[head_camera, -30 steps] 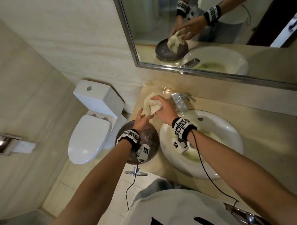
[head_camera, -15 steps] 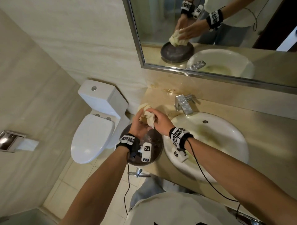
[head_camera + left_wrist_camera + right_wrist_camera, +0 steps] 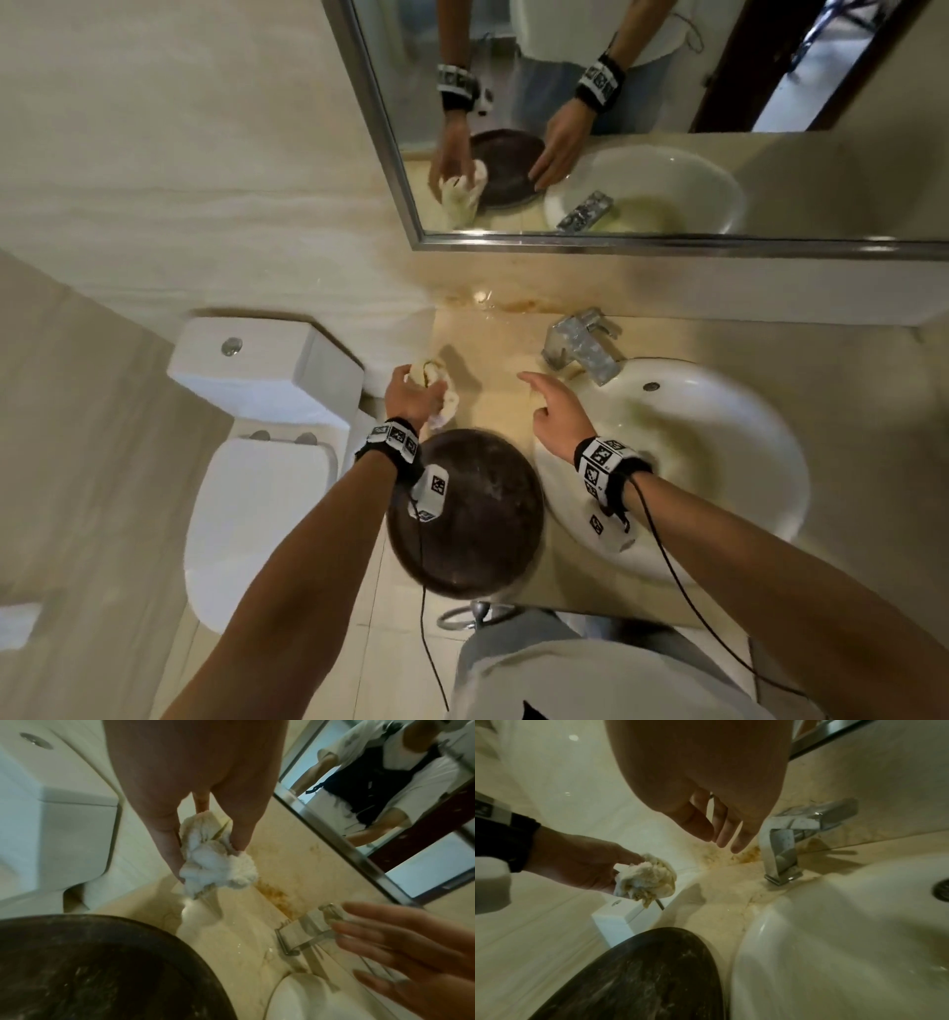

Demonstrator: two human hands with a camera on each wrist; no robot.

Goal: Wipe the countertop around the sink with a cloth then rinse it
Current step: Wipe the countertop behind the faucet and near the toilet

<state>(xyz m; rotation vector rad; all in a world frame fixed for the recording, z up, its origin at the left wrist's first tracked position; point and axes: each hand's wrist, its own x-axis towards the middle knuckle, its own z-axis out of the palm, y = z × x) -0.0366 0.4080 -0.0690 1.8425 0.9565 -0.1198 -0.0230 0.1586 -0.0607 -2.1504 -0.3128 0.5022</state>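
Note:
My left hand grips a bunched cream cloth a little above the beige countertop, near its back left corner. In the left wrist view the cloth hangs from my fingers above the wet stone. My right hand hovers open with straight fingers between the cloth and the chrome faucet, holding nothing. The right wrist view shows the cloth at left, my own fingers beside the faucet. Brown stains line the back edge of the counter.
A dark round bowl stands on the counter's front left, beside the white sink basin. A white toilet stands left of the counter, below it. A framed mirror hangs on the wall behind the faucet.
Both hands held the cloth together above the bowl before. Now my right hand has let go and moved right toward the faucet, and my left hand alone holds the cloth.

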